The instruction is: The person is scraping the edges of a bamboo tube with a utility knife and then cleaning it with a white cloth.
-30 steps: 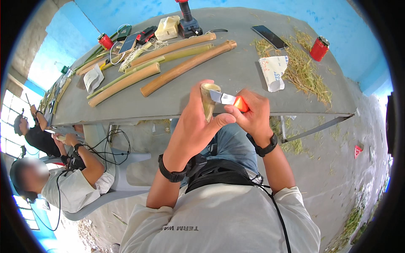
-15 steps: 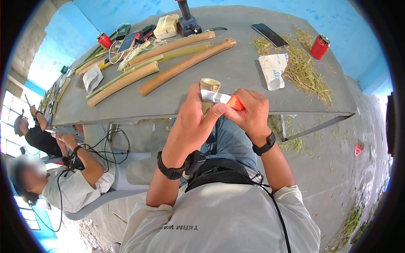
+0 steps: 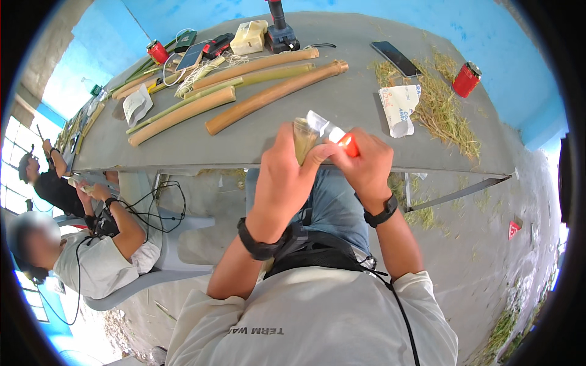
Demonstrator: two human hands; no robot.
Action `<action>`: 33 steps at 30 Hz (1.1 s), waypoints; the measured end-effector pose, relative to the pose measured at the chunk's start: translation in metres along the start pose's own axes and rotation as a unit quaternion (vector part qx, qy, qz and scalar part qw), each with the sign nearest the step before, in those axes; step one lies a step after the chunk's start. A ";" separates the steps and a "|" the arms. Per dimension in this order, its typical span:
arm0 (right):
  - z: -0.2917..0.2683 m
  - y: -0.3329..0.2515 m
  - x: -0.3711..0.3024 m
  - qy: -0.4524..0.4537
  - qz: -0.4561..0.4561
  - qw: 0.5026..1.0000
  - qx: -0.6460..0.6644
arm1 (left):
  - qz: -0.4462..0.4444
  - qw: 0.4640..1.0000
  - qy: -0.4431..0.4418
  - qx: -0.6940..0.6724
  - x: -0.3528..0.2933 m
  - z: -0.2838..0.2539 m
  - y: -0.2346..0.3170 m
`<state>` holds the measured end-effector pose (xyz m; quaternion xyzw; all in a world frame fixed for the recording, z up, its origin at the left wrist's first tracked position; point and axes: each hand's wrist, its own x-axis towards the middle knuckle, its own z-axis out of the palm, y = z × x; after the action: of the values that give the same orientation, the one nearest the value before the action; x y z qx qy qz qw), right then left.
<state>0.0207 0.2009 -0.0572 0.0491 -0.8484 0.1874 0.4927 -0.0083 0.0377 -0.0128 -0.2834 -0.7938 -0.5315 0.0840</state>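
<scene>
My left hand (image 3: 282, 177) is closed round a short piece of bamboo (image 3: 304, 141), pale and cut at its upper end, held over the table's near edge. In my right hand (image 3: 371, 163) is a knife (image 3: 348, 145) with an orange handle, fingers wrapped round it. Its bright, pale blade points up and left, with the tip beside the bamboo's upper right edge; whether it touches cannot be made out. My left thumb reaches across towards the knife, close to my right thumb.
Bamboo poles (image 3: 278, 97) lie on the grey table (image 3: 342, 137), behind them a cordless drill (image 3: 282, 36). At right are shavings (image 3: 448, 122), torn paper (image 3: 400, 110), a phone (image 3: 395, 58) and a red can (image 3: 467, 79). A co-worker (image 3: 101, 256) sits at left.
The knife has turned, so its blade now angles more upward and sits at the bamboo's right side instead of across it. The bamboo has tilted, showing more of its length.
</scene>
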 end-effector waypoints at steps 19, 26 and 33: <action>-0.004 -0.002 -0.002 -0.068 0.048 0.995 0.051 | 0.013 0.997 -0.037 -0.059 0.005 -0.008 0.005; -0.001 -0.005 -0.001 -0.042 0.059 0.997 0.038 | 0.001 1.000 -0.011 -0.030 0.004 -0.003 0.001; -0.002 -0.005 0.000 -0.029 0.064 0.997 0.035 | -0.005 1.000 0.006 0.014 0.004 -0.002 0.006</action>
<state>0.0241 0.1970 -0.0549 0.0173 -0.8563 0.2471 0.4531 -0.0088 0.0386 -0.0052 -0.2751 -0.8021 -0.5223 0.0902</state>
